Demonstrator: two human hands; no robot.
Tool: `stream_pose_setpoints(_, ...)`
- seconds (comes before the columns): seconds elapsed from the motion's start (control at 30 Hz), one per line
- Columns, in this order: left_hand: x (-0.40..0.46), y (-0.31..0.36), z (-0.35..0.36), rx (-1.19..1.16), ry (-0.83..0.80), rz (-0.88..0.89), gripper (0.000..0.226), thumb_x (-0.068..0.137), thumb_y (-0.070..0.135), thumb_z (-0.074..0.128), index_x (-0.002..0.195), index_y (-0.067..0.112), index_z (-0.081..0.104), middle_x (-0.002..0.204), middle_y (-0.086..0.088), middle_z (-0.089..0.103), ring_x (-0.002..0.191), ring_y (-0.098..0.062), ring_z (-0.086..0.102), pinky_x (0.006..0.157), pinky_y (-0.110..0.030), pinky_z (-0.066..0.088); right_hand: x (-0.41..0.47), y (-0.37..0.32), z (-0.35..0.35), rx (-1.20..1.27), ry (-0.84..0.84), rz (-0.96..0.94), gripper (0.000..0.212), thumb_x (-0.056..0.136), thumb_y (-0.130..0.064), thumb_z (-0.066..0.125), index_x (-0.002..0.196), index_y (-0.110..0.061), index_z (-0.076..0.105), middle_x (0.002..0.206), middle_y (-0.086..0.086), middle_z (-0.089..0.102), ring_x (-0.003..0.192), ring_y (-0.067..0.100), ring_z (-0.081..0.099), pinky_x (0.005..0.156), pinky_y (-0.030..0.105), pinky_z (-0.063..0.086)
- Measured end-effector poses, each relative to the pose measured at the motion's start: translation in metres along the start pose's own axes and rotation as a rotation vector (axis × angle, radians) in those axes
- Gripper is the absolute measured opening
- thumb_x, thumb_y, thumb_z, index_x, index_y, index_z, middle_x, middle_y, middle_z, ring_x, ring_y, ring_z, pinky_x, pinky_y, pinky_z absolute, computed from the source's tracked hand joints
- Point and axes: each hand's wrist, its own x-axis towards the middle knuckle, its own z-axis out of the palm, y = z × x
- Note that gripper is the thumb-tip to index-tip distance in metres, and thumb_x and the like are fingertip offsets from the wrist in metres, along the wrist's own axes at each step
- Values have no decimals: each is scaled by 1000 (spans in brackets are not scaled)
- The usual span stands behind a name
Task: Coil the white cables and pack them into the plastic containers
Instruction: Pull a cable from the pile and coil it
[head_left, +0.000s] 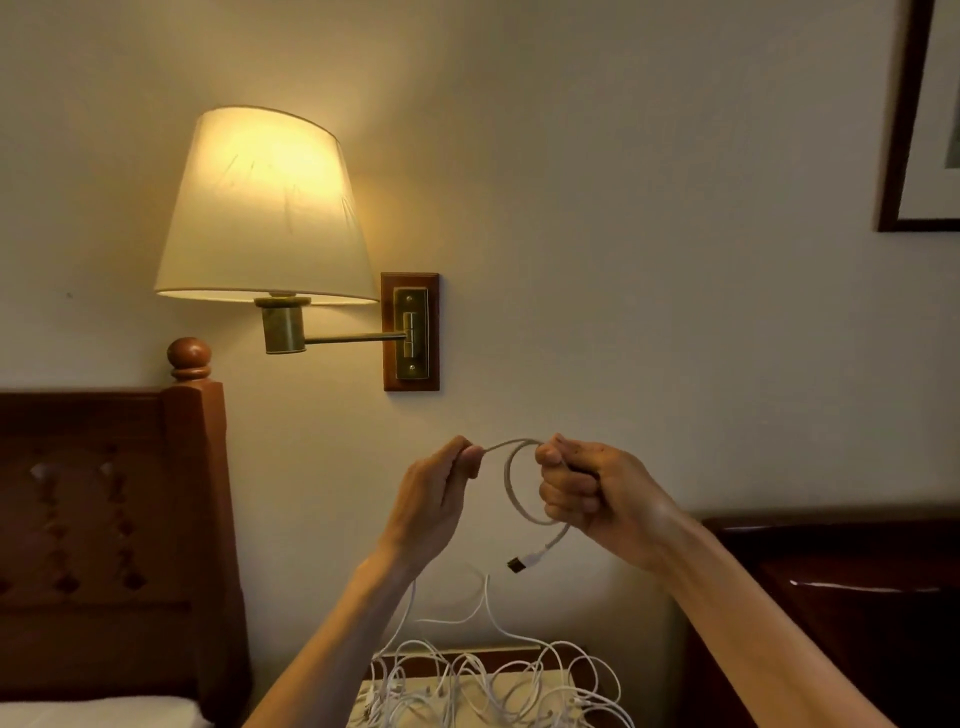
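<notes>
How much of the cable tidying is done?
Nothing looks packed yet; no containers show. In hand: the left hand and right hand are looping one white cable. Left: the tangled pile of cables below.
</notes>
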Motion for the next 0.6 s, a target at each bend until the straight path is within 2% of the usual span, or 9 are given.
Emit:
stream_pose_setpoints(0.1, -26, -21, 9, -111, 31, -170, 34, 98, 48, 35, 75, 27, 49, 65, 14, 49, 57, -4, 42, 55, -25, 33, -2, -15, -5, 120, -36, -13, 30, 99, -21, 36, 73, -14, 49, 50, -5, 31, 42, 8, 27, 45, 22, 26)
stream_pose_setpoints(0.17, -44, -32, 16, -96, 28, -258, 38, 96, 53, 34, 72, 28, 50, 66, 15, 53, 58, -4, 45, 56, -23, 34, 0, -24, -9, 133, -15, -33, 30, 100, -22, 36, 74, -15, 49, 51, -5, 33, 41, 8, 29, 44, 21, 28)
stream_pose_setpoints(0.3, -62, -47, 22, 0, -55, -386, 26, 99, 37, 40, 76, 39, 54, 67, 19, 55, 62, -3, 50, 58, -19, 37, 8, -38, -19, 68, 84, -89, 33, 104, -26, 36, 77, -14, 51, 53, -5, 34, 41, 8, 33, 45, 20, 32)
stream_pose_setpoints(0.37, -57, -42, 18, 73, -164, -376, 29, 100, 31, 43, 74, 37, 52, 60, 16, 50, 57, -4, 44, 57, -25, 34, 14, -39, -22, 8, 130, -112, 32, 104, -26, 38, 79, -13, 53, 55, -3, 38, 44, 9, 39, 47, 20, 37)
stream_pose_setpoints(0.5, -24, -1, 6, 221, -502, -229, 38, 99, 35, 42, 67, 14, 46, 55, 7, 45, 51, -10, 37, 53, -36, 31, 30, -27, -18, -154, 196, -176, 29, 104, -24, 41, 84, -9, 55, 65, 5, 54, 58, 17, 57, 59, 26, 49)
stream_pose_setpoints(0.6, 1, 30, -4, 295, -617, -65, 41, 100, 36, 40, 67, 13, 46, 54, 5, 44, 50, -14, 39, 52, -31, 30, 37, -14, -10, -287, 234, -258, 29, 103, -21, 44, 88, -4, 61, 75, 11, 67, 71, 26, 68, 69, 32, 55)
